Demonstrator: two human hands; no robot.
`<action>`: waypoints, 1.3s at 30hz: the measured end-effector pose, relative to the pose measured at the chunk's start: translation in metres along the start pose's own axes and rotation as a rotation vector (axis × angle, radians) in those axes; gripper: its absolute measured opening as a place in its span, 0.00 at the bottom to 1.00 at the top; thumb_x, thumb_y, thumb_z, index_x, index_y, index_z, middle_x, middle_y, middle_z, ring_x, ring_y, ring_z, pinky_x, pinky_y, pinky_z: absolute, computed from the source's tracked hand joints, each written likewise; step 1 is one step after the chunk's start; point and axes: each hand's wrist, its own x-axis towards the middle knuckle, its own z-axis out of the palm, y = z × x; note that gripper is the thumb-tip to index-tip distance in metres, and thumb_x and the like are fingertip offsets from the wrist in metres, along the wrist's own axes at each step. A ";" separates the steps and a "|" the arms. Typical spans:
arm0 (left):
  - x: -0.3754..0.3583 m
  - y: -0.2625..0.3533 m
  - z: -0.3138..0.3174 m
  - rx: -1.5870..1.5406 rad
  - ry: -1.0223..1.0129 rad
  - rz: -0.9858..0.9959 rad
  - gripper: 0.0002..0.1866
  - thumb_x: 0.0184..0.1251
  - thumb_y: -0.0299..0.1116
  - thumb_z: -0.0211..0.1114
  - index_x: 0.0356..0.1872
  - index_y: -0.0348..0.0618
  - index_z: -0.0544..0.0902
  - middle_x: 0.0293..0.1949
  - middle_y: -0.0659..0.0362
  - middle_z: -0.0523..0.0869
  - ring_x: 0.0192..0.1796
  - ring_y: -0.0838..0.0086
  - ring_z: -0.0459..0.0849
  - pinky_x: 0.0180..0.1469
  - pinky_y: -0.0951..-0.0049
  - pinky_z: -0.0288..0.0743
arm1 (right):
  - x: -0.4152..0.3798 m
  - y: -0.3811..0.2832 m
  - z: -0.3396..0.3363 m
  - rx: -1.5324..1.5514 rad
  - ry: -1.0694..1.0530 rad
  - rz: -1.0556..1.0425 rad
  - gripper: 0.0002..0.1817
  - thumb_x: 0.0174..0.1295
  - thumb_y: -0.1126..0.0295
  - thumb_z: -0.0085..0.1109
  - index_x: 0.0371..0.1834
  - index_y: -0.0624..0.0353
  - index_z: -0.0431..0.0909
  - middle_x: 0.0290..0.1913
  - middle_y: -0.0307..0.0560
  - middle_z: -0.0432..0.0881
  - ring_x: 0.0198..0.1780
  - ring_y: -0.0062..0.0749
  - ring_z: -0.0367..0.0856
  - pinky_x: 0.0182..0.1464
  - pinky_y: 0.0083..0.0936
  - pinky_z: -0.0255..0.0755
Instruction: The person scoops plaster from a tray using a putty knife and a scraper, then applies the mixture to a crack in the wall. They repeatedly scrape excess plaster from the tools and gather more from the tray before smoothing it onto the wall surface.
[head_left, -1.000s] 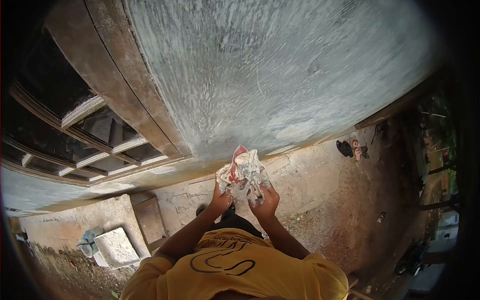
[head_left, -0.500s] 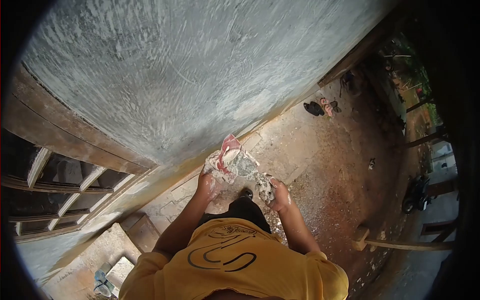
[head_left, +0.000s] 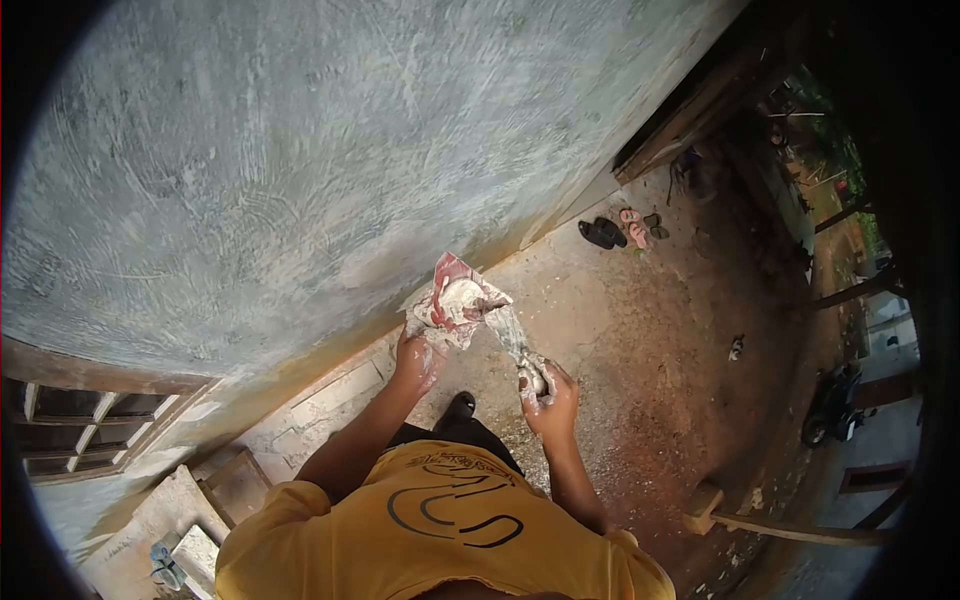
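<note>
My left hand [head_left: 424,355] is wrapped round the underside of a crumpled red and white packet [head_left: 452,300], whose open top shows pale, wet paste. Most of its fingers are hidden by the packet. In my right hand [head_left: 549,396] is the paste-caked handle of a scraper [head_left: 508,332]. The scraper's flat blade points up and left, its end at the packet's right edge. White smears cover both hands. Beyond the packet rises a grey-blue wall [head_left: 270,180] with streaky whitish marks.
A window frame [head_left: 110,420] is at the left. Sandals [head_left: 603,233] lie on the floor [head_left: 640,340] by the wall. A wooden post with a beam [head_left: 790,526] is at lower right, a motorcycle [head_left: 835,400] farther right. A pale block [head_left: 197,555] sits at lower left.
The scraper blade has turned and now shows narrower, apart from most of the packet. My right hand is slightly lower and left. The view has shifted, with the window smaller and the shoe more visible.
</note>
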 end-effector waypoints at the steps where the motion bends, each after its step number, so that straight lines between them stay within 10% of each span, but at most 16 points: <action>1: 0.010 -0.018 0.017 0.057 0.022 0.014 0.31 0.53 0.13 0.42 0.63 0.35 0.64 0.60 0.46 0.71 0.61 0.55 0.72 0.65 0.55 0.66 | 0.004 0.010 -0.010 -0.004 0.007 0.003 0.13 0.48 0.69 0.65 0.37 0.61 0.80 0.31 0.54 0.80 0.29 0.45 0.81 0.32 0.31 0.74; 4: 0.040 -0.061 0.045 0.162 0.015 -0.015 0.31 0.54 0.12 0.41 0.63 0.37 0.64 0.60 0.48 0.71 0.61 0.57 0.72 0.64 0.57 0.67 | 0.020 0.037 -0.029 -0.413 -0.045 0.019 0.13 0.45 0.64 0.68 0.34 0.56 0.82 0.34 0.54 0.80 0.28 0.49 0.81 0.30 0.38 0.75; 15: 0.149 -0.158 0.039 0.557 0.003 -0.060 0.31 0.59 0.13 0.43 0.66 0.42 0.59 0.62 0.51 0.68 0.64 0.59 0.69 0.66 0.57 0.63 | 0.120 0.137 -0.051 -0.372 -0.017 0.025 0.15 0.40 0.65 0.69 0.33 0.56 0.83 0.37 0.53 0.81 0.31 0.47 0.81 0.32 0.35 0.76; 23: 0.217 -0.137 0.091 0.210 -0.095 0.080 0.24 0.64 0.21 0.45 0.63 0.37 0.63 0.61 0.49 0.70 0.63 0.58 0.70 0.65 0.55 0.65 | 0.219 0.159 -0.040 0.189 -0.060 -0.129 0.13 0.49 0.71 0.64 0.38 0.65 0.81 0.38 0.55 0.82 0.31 0.40 0.82 0.33 0.28 0.74; 25: 0.222 -0.121 0.085 0.257 0.063 0.034 0.23 0.67 0.21 0.41 0.64 0.39 0.63 0.62 0.49 0.69 0.63 0.57 0.70 0.64 0.52 0.66 | 0.237 0.149 -0.037 0.747 -0.230 0.462 0.12 0.56 0.72 0.58 0.41 0.66 0.79 0.38 0.49 0.83 0.33 0.36 0.82 0.35 0.26 0.74; 27: 0.232 -0.112 0.083 0.178 0.013 0.091 0.22 0.69 0.21 0.40 0.63 0.39 0.63 0.59 0.50 0.71 0.61 0.59 0.72 0.63 0.52 0.67 | 0.251 0.180 -0.026 0.840 -0.337 0.338 0.13 0.61 0.75 0.51 0.48 0.67 0.76 0.40 0.45 0.82 0.37 0.32 0.81 0.36 0.24 0.74; 29: 0.231 -0.106 0.100 0.101 0.081 0.170 0.20 0.69 0.21 0.40 0.61 0.38 0.65 0.56 0.51 0.73 0.58 0.60 0.74 0.62 0.53 0.68 | 0.268 0.193 -0.020 1.374 -0.453 0.802 0.16 0.64 0.71 0.47 0.53 0.65 0.72 0.43 0.47 0.81 0.39 0.33 0.81 0.38 0.24 0.75; 30: 0.232 -0.104 0.106 0.034 0.116 0.222 0.19 0.69 0.21 0.40 0.59 0.38 0.67 0.53 0.52 0.75 0.56 0.62 0.75 0.61 0.54 0.70 | 0.283 0.173 -0.022 1.262 -0.376 1.064 0.20 0.63 0.60 0.45 0.54 0.60 0.70 0.33 0.46 0.79 0.26 0.29 0.76 0.25 0.22 0.70; 33: 0.240 -0.108 0.096 -0.223 0.020 0.310 0.20 0.61 0.15 0.40 0.53 0.35 0.71 0.48 0.51 0.78 0.51 0.61 0.79 0.58 0.57 0.73 | 0.303 0.236 -0.015 1.771 -0.807 1.013 0.20 0.65 0.65 0.39 0.56 0.62 0.70 0.45 0.49 0.80 0.42 0.38 0.81 0.40 0.30 0.75; 39: 0.258 -0.144 0.092 -0.119 0.253 0.464 0.15 0.66 0.18 0.40 0.49 0.35 0.73 0.43 0.54 0.79 0.46 0.66 0.81 0.55 0.62 0.78 | 0.343 0.256 -0.037 1.352 -0.658 1.080 0.22 0.63 0.60 0.42 0.58 0.58 0.69 0.45 0.45 0.80 0.40 0.35 0.80 0.36 0.29 0.76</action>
